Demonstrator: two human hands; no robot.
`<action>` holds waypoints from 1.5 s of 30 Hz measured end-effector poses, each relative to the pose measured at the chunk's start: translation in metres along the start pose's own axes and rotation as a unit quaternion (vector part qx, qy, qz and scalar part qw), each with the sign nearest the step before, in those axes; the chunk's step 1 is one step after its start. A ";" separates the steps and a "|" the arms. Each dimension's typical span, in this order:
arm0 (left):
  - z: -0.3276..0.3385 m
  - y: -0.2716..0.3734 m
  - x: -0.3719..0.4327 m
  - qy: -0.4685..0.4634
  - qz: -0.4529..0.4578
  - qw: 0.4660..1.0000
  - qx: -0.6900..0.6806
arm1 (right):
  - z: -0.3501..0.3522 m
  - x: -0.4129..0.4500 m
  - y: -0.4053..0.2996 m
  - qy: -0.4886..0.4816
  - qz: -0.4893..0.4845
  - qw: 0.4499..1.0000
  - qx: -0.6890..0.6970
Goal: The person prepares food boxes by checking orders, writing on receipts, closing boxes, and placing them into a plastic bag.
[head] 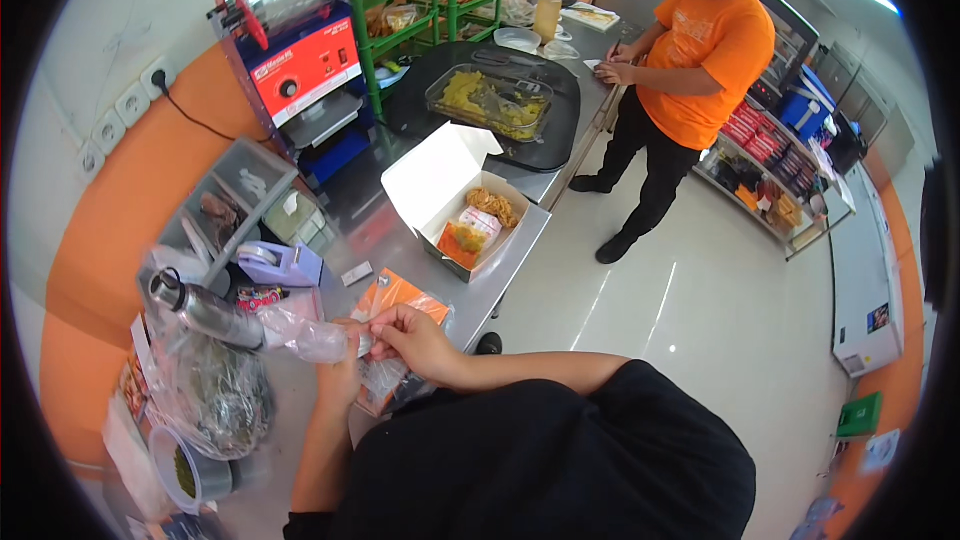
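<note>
My left hand [343, 360] grips a clear plastic bag [311, 337] that stretches off to the left towards a steel bottle. The fingertips of my right hand [405, 334] pinch the bag's near end, touching my left fingers. Beneath both hands lie orange printed packets [405, 296] with clear plastic about them. Beyond my hands stands a white cardboard meal box [442, 187] with its lid up; inside are fried chicken [492, 205], a wrapped white packet [480, 225] and a piece of orange food with yellow-green topping [461, 243].
A purple tape dispenser [281, 264], steel bottle [217, 319] and grey bin organizer [259, 165] stand at the left. Farther off are a cup sealing machine [300, 75] and a black tray [559, 142] bearing a glass dish. A person in orange [705, 52] stands at the counter's far end.
</note>
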State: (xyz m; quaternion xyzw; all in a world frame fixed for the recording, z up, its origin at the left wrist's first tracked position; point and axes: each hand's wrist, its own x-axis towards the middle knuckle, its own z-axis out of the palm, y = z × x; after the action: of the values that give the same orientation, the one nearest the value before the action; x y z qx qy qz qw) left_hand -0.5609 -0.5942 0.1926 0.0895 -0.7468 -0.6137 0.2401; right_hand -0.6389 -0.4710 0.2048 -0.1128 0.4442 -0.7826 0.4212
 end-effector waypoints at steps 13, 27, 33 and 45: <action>0.000 0.022 0.003 -0.061 -0.002 0.995 0.079 | -0.009 -0.004 -0.017 -0.014 -0.017 0.981 -0.193; -0.006 0.004 0.006 -0.031 -0.118 0.992 -0.042 | -0.008 0.009 -0.019 -0.099 -0.067 0.972 -0.200; -0.003 -0.003 0.003 -0.045 -0.097 0.991 0.084 | -0.015 0.004 -0.045 -0.230 -0.183 0.719 -0.630; 0.005 0.019 0.006 0.023 -0.149 0.988 0.045 | -0.017 -0.008 -0.051 -0.116 -0.516 0.458 -0.714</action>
State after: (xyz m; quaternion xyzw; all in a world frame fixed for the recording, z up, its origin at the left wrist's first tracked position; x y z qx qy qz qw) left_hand -0.5655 -0.5880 0.2113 0.2244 -0.7464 -0.6062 0.1586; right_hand -0.6722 -0.4422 0.2370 -0.6730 0.6553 -0.2452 -0.2399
